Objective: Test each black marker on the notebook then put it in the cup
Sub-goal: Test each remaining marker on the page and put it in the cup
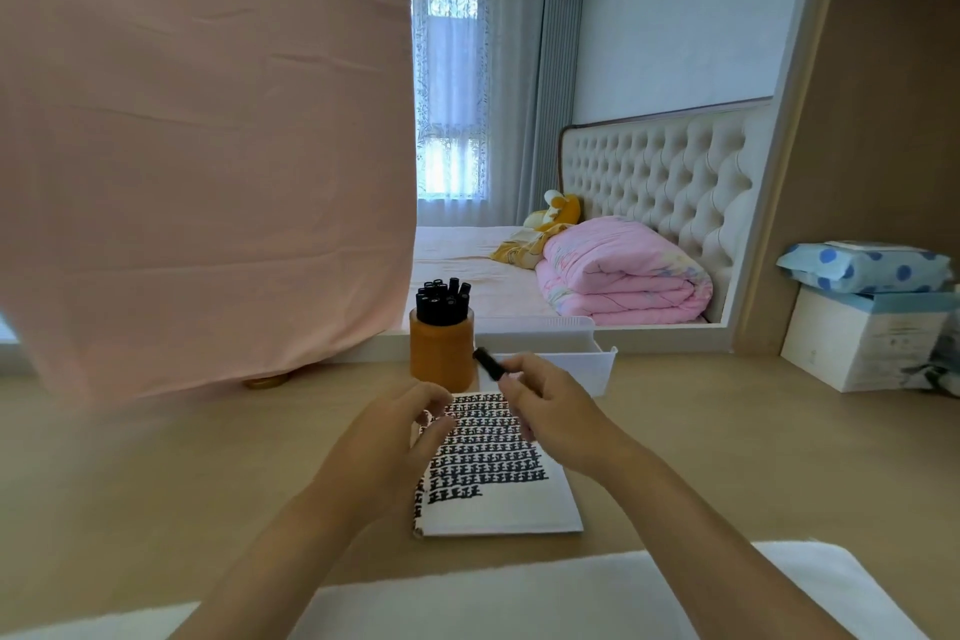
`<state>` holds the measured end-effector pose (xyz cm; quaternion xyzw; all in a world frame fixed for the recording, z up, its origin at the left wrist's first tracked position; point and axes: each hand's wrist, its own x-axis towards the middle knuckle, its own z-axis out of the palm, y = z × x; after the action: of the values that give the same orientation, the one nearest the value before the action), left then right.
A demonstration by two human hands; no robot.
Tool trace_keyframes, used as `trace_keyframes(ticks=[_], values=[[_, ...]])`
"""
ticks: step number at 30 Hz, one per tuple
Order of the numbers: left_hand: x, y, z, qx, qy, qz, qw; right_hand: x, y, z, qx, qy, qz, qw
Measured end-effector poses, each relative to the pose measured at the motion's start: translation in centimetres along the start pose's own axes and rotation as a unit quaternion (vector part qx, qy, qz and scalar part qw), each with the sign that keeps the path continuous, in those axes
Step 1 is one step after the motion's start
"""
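The right hand (550,411) has its fingers pinched together around a black marker (489,363), gripping the lower part of the barrel so that the blunt, capped-looking end sticks up and to the left, tilted toward the cup. The marker is short, matte black and slightly blurred; its lower end is hidden inside the hand. The left hand (395,437) hovers just beside it, fingers curled loosely inward with the tips close together over the top left corner of the notebook; whether they hold anything cannot be told.

Under both hands lies the notebook (498,509), open on the wooden desk (727,431), its white page filled with row upon row of thick black test marks that stop partway down, leaving the lower strip blank. Just behind the notebook stands the orange cup (441,351), upright, packed with black markers (441,299) standing cap end up. The held marker's top end is just beside the cup's right side, near its rim. A white plastic tray (587,359) sits right of the cup. A pink cloth (208,146) hangs at the left, and a bed with a folded pink quilt (623,270) lies beyond the desk.
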<state>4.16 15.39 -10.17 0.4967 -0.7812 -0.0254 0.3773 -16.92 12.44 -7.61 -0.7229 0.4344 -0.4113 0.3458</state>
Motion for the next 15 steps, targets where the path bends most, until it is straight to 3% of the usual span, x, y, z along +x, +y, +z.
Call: trace_keyframes(ticks=[6, 15], values=[[-1.7, -0.7, 1.2, 0.018, 0.02, 0.023, 0.999, -1.6, 2.5, 1.7, -0.241, -0.028, -0.046, 0.969], [-1.6, -1.9, 2.0, 0.033, -0.022, 0.078, 0.996, -1.7, 3.0, 2.9, -0.358, -0.08, -0.129, 0.921]])
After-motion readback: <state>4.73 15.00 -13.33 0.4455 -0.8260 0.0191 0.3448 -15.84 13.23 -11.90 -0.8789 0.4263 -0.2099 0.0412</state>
